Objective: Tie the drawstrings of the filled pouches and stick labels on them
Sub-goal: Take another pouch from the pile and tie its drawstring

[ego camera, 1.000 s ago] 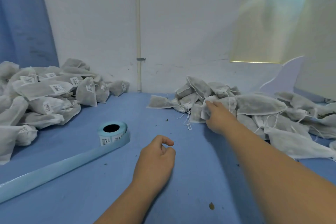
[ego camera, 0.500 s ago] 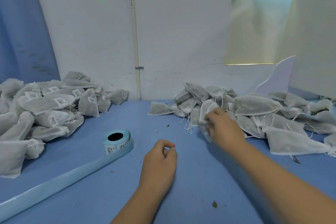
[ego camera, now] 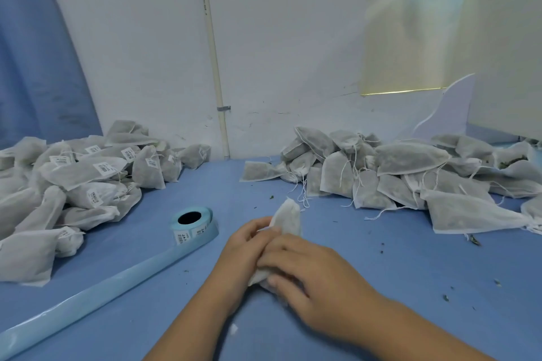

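Both hands point(ego camera: 296, 267) grip pouch point(ego camera: 289, 218); long axis points away (slightly right).

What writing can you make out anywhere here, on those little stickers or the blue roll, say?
Stickers on the left pile of pouches: barcode stripes and small print, too blurred to read.
Labels on the label roll: dark print, too small to read.
The held pouch: no sticker shows.
No other writing in view.
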A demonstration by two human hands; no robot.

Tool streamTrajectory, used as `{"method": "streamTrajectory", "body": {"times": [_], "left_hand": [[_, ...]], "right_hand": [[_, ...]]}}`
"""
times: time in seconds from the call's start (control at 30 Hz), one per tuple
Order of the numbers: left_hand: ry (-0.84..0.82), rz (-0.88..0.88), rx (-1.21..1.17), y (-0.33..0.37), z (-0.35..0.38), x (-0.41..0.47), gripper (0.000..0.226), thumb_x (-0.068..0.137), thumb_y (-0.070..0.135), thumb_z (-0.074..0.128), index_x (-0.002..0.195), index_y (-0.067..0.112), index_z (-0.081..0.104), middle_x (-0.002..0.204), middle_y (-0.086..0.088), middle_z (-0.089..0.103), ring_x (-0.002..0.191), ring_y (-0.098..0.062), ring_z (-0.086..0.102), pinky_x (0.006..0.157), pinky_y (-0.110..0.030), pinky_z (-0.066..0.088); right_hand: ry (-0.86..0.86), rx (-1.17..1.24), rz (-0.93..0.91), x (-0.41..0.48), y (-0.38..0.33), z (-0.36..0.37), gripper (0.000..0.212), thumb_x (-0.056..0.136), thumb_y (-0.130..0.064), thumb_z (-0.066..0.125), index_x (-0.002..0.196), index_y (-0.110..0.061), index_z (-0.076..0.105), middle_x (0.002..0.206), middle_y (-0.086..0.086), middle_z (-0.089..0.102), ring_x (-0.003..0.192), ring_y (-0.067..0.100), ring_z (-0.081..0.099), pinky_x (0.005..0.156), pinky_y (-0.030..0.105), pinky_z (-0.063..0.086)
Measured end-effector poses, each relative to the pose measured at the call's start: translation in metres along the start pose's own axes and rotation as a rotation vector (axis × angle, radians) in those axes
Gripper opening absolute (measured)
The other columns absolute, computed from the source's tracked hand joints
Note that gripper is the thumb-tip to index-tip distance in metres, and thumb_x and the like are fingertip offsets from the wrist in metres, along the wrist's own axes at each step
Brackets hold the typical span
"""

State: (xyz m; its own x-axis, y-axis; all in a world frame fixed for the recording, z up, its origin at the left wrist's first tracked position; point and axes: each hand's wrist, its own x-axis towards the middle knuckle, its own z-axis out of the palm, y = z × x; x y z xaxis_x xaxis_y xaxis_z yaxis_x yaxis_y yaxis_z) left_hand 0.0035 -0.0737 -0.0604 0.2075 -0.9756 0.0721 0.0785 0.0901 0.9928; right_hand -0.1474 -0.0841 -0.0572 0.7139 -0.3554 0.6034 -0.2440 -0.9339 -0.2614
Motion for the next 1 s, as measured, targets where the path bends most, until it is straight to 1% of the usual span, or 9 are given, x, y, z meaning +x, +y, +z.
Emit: {"method": "streamTrajectory", "body": {"times": [0.1, 0.17, 0.3, 0.37, 0.4, 0.57, 0.77, 0.9, 1.0], "left_hand": [[-0.075, 0.001, 0.047, 0.002, -0.002, 0.000, 0.035, 0.072, 0.018, 0.067, 0.103, 0.002, 0.071, 0.099, -0.020, 0.073, 0.091, -0.025, 0.067, 0.088, -0.037, 0.050], [-0.159, -0.023, 0.061, 0.004, 0.001, -0.003, 0.038, 0.066, 0.016, 0.058, 0.098, -0.001, 0.071, 0.091, -0.019, 0.070, 0.085, -0.025, 0.063, 0.081, -0.034, 0.048], [-0.345, -0.022, 0.164, 0.008, 0.011, -0.008, 0.045, 0.067, 0.013, 0.050, 0.106, 0.000, 0.070, 0.102, -0.023, 0.069, 0.092, -0.024, 0.062, 0.086, -0.037, 0.046], [-0.404, -0.015, 0.200, 0.011, 0.017, -0.010, 0.049, 0.067, 0.012, 0.048, 0.109, 0.003, 0.071, 0.106, -0.019, 0.070, 0.097, -0.021, 0.063, 0.090, -0.035, 0.047], [-0.408, -0.023, 0.213, 0.012, 0.018, -0.010, 0.049, 0.067, 0.012, 0.048, 0.109, 0.003, 0.071, 0.103, -0.016, 0.070, 0.094, -0.019, 0.063, 0.087, -0.033, 0.048], [-0.253, -0.064, 0.318, 0.017, 0.017, -0.011, 0.040, 0.060, 0.016, 0.051, 0.092, 0.001, 0.070, 0.084, -0.011, 0.065, 0.082, -0.018, 0.057, 0.076, -0.031, 0.045], [0.030, 0.067, 0.527, 0.030, 0.018, -0.007, 0.019, 0.067, 0.022, 0.055, 0.077, 0.022, 0.071, 0.067, 0.010, 0.064, 0.062, -0.006, 0.055, 0.060, -0.020, 0.043], [0.261, 0.281, 0.925, 0.036, 0.011, -0.007, 0.011, 0.083, 0.023, 0.058, 0.078, 0.031, 0.063, 0.080, 0.016, 0.065, 0.075, -0.004, 0.058, 0.066, -0.029, 0.046], [0.249, 0.325, 1.406, 0.036, 0.010, -0.008, 0.018, 0.085, 0.025, 0.054, 0.101, 0.032, 0.058, 0.106, 0.011, 0.059, 0.100, -0.017, 0.056, 0.083, -0.033, 0.044]], "right_hand": [[0.321, 0.194, 0.238, 0.001, 0.007, -0.007, 0.021, 0.088, -0.014, 0.059, 0.103, -0.026, 0.066, 0.099, -0.015, 0.060, 0.089, 0.001, 0.056, 0.076, 0.015, 0.043], [0.449, 0.259, 0.398, 0.003, 0.017, -0.017, 0.030, 0.090, -0.015, 0.061, 0.115, -0.032, 0.059, 0.110, -0.021, 0.056, 0.098, -0.002, 0.056, 0.080, 0.013, 0.042], [0.129, 0.519, 0.578, -0.002, 0.033, -0.029, 0.036, 0.091, -0.042, 0.057, 0.124, -0.049, 0.048, 0.127, -0.034, 0.049, 0.114, -0.015, 0.049, 0.094, 0.011, 0.038], [0.046, 0.616, 0.621, -0.005, 0.034, -0.029, 0.013, 0.092, -0.049, 0.055, 0.087, -0.045, 0.066, 0.096, -0.027, 0.067, 0.091, -0.009, 0.061, 0.082, 0.016, 0.044], [0.037, 0.592, 0.609, -0.006, 0.036, -0.028, 0.028, 0.092, -0.051, 0.054, 0.070, -0.037, 0.065, 0.076, -0.022, 0.065, 0.074, -0.004, 0.059, 0.072, 0.019, 0.044], [-0.027, 0.160, 0.594, -0.010, 0.053, -0.035, 0.054, 0.091, -0.056, 0.049, 0.056, -0.015, 0.042, 0.053, -0.010, 0.037, 0.052, 0.005, 0.034, 0.053, 0.025, 0.029], [0.087, 0.402, 0.689, -0.007, 0.055, -0.045, 0.027, 0.089, -0.035, 0.064, 0.071, -0.015, 0.070, 0.050, -0.013, 0.042, 0.043, 0.003, 0.032, 0.042, 0.013, 0.024], [0.164, 0.484, 0.674, -0.005, 0.050, -0.047, 0.023, 0.091, -0.026, 0.062, 0.072, -0.016, 0.071, 0.049, -0.011, 0.041, 0.045, 0.006, 0.029, 0.043, 0.013, 0.024], [0.214, 0.583, 0.666, -0.003, 0.045, -0.049, 0.021, 0.091, -0.023, 0.063, 0.074, -0.017, 0.071, 0.047, -0.014, 0.040, 0.045, 0.006, 0.030, 0.046, 0.015, 0.026]]}}
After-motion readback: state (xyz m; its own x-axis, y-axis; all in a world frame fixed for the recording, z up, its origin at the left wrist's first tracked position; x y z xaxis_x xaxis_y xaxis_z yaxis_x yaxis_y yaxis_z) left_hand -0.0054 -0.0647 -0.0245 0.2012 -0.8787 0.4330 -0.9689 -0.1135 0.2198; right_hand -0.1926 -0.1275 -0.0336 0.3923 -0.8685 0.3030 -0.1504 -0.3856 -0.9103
